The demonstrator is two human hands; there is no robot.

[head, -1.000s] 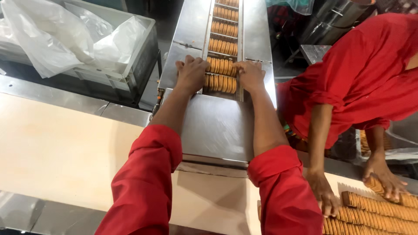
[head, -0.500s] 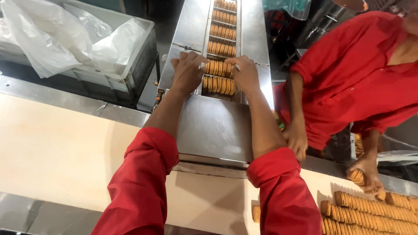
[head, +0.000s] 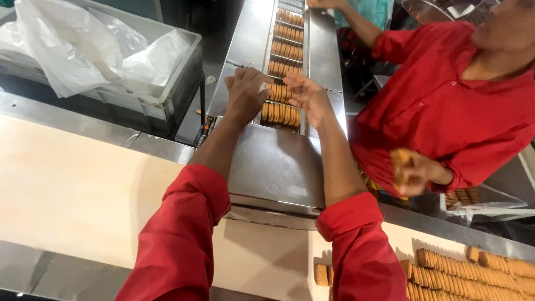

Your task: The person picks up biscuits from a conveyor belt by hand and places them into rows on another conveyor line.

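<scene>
— Fingers first. What are yours doing?

— Your left hand [head: 245, 95] and right hand [head: 308, 98] flank one short stack of biscuits [head: 278, 92] in the steel channel [head: 320, 50], fingers spread and loose, touching its ends but not clamped. Pressing from both ends likely keeps the upright biscuits from toppling.

— Around them?

— More biscuit stacks [head: 290, 21] fill the channel beyond. A co-worker's hand [head: 409, 173] to your right grips a few biscuits, blurred. Loose rows [head: 473, 273] lie on the cream belt [head: 72, 189]. A plastic-lined crate [head: 161, 83] sits left.
</scene>
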